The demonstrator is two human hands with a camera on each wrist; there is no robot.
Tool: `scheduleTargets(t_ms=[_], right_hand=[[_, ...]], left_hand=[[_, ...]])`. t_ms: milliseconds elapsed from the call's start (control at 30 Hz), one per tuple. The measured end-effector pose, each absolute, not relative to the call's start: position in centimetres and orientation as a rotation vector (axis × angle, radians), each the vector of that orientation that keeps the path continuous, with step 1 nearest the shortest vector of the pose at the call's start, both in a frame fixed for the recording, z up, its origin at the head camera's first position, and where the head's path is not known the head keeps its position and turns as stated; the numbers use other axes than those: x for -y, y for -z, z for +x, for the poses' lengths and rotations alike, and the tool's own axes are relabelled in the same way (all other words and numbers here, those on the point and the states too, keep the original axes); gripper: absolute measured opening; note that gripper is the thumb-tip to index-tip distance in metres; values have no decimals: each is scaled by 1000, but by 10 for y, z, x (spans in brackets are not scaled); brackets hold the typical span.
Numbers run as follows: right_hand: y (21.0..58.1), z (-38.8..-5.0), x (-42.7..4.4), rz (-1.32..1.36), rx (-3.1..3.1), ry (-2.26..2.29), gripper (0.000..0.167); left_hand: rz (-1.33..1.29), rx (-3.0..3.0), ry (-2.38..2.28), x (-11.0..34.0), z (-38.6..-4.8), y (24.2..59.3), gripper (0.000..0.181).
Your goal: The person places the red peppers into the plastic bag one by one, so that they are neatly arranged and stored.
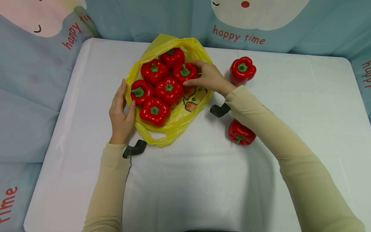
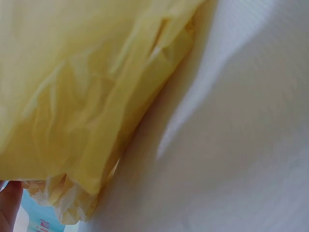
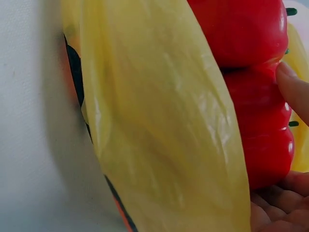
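Note:
A yellow plastic bag (image 1: 176,129) lies with its mouth open, several red bell peppers (image 1: 155,111) with green stems inside it. At its right side, my right hand (image 1: 213,77) grips one red bell pepper (image 1: 189,70) between thumb and fingers. The right wrist view shows the thumb on this pepper (image 3: 265,150) and fingers beneath it, with the bag wall (image 3: 164,116) in front. Along the bag's left edge, my left hand (image 1: 120,112) rests from outside, fingers extended and thumb by the rim. Bag plastic (image 2: 72,106) fills much of the left wrist view.
Two more red bell peppers lie outside the bag on the white-covered table (image 1: 179,187): one upright (image 1: 242,70) at the back right, one tipped (image 1: 241,132) beneath the right forearm. Black wrist devices (image 1: 135,149) protrude beside both wrists. A blue curtain (image 1: 139,19) hangs behind the table.

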State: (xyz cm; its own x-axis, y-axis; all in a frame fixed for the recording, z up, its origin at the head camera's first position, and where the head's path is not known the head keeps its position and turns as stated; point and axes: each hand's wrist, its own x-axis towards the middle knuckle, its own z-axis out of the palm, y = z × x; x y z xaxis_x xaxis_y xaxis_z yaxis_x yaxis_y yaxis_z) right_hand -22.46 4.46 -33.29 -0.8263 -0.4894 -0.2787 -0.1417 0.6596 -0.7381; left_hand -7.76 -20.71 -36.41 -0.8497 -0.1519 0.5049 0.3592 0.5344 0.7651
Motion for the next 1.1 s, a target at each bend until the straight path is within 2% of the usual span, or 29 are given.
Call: scheduleTargets(t_ms=[400, 767, 1100], right_hand=[[320, -219, -51, -441, -2475, 1000, 81], [296, -203, -76, -430, -2445, 1138, 71], [290, -177, -101, -456, -2423, 1251, 57]], left_hand=[[-171, 2250, 1289, 207, -77, 364, 45], [-187, 2231, 1278, 207, -78, 364, 46], [-199, 2214, 1278, 207, -78, 366, 45]])
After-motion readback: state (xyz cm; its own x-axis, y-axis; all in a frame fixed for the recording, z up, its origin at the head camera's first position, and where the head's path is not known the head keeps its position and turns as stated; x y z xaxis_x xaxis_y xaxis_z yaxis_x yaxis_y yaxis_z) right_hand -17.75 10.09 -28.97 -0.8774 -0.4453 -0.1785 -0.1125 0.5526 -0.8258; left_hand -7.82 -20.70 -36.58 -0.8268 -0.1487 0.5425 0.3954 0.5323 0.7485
